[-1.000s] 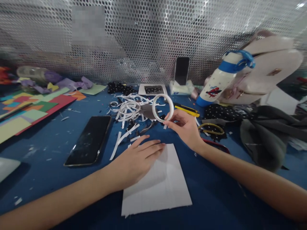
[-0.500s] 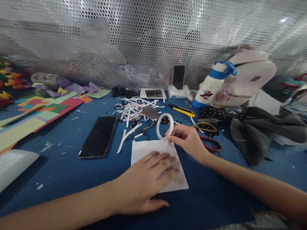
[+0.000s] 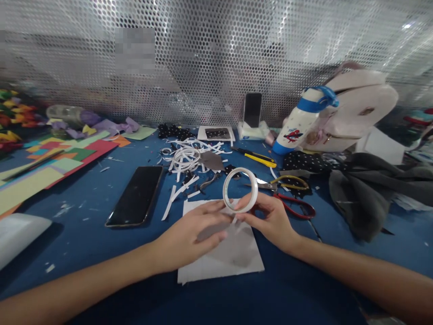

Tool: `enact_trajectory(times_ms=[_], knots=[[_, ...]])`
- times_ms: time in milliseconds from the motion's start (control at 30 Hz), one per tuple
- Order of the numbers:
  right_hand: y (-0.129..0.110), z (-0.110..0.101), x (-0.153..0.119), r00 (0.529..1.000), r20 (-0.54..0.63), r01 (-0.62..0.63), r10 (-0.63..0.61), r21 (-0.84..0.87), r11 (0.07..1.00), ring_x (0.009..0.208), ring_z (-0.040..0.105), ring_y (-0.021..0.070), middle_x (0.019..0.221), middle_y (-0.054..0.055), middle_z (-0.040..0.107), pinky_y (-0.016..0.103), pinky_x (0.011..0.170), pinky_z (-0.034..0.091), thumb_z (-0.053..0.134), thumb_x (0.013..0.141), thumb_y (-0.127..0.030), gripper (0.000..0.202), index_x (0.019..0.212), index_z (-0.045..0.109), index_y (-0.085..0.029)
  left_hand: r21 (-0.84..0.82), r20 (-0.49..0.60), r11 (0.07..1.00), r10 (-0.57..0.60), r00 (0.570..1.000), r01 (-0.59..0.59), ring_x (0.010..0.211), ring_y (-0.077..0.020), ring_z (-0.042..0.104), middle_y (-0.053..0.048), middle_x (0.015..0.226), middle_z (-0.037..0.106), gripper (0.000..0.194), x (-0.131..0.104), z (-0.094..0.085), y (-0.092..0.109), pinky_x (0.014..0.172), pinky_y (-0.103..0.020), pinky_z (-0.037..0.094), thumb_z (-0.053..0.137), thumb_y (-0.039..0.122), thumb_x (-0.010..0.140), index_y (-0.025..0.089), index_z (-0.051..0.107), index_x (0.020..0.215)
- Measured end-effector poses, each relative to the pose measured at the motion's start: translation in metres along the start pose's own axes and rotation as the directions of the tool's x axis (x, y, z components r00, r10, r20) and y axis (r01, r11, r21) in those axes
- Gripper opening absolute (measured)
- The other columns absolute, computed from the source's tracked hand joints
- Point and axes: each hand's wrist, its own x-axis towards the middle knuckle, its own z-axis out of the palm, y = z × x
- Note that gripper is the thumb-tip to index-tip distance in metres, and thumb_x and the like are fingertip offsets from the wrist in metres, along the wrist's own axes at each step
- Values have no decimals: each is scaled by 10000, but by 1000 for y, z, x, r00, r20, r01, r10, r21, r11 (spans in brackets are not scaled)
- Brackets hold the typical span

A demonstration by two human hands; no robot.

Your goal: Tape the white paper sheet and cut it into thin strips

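Note:
A white roll of tape stands on edge in the air, pinched at its lower rim by my right hand. A short loose end of tape seems to hang below it. My left hand hovers over the white square of paper with its fingers stretched out, the fingertips close to the tape. Whether those fingertips touch the tape end, I cannot tell. The paper lies flat on the blue table, partly hidden by both hands. Scissors with yellow handles and scissors with red handles lie just beyond my right hand.
White paper strips are heaped behind the paper. A black phone lies left, coloured paper farther left. A yellow cutter, a bottle, dark cloth and a pale backpack are to the right.
My left hand has lifted off the paper and shifted left, its fingers now near the tape. My right hand has brought the tape roll slightly nearer and to the right, uncovering the scissor blades.

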Motion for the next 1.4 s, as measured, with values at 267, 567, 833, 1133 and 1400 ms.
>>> enact_trajectory(times_ms=[267, 567, 833, 1133, 1400], knots=[[1, -4, -2, 1000, 21, 6, -5, -28, 1000, 654, 644, 152, 789, 25, 735, 259, 569, 493, 769, 809, -266, 88, 858, 723, -209, -44, 23, 997, -67, 997, 68, 1330, -254, 481, -78, 1421, 521, 402, 2, 2, -1, 1102, -433, 402, 561, 364, 952, 245, 488, 1329], [8, -18, 7, 991, -133, 6, -10, -32, 999, 626, 612, 117, 754, -4, 689, 224, 564, 479, 754, 823, -248, 64, 854, 715, -207, 393, 265, 919, -110, 958, -3, 1508, -318, 35, -124, 1632, 27, 983, -8, 10, 2, 1219, -529, 90, 627, 603, 864, 234, 52, 1571], [5, -22, -6, 974, 226, 48, -4, -185, 982, 705, 663, 160, 778, 36, 737, 249, 664, 515, 782, 801, -233, 87, 810, 730, -164, 482, 150, 859, 116, 982, -175, 1441, -308, 322, -147, 1546, 357, 651, -3, 5, -12, 1181, -539, 256, 551, 568, 940, 201, 404, 1458], [9, -25, -8, 936, 343, -10, 76, -190, 982, 674, 664, 151, 773, 34, 731, 224, 596, 496, 781, 804, -251, 111, 856, 736, -164, 586, 106, 695, 444, 890, -416, 1104, -247, 648, -131, 1169, 695, 436, -11, 9, -4, 995, -392, 499, 406, 478, 1026, 153, 680, 1123], [4, -25, -6, 899, 398, -128, 185, -165, 978, 696, 652, 142, 795, 14, 723, 218, 619, 498, 799, 779, -251, 151, 894, 728, -183, 599, 142, 701, 383, 913, -387, 1131, -282, 653, -166, 1270, 646, 417, -14, 15, 1, 1001, -414, 505, 441, 458, 1016, 160, 629, 1237]])
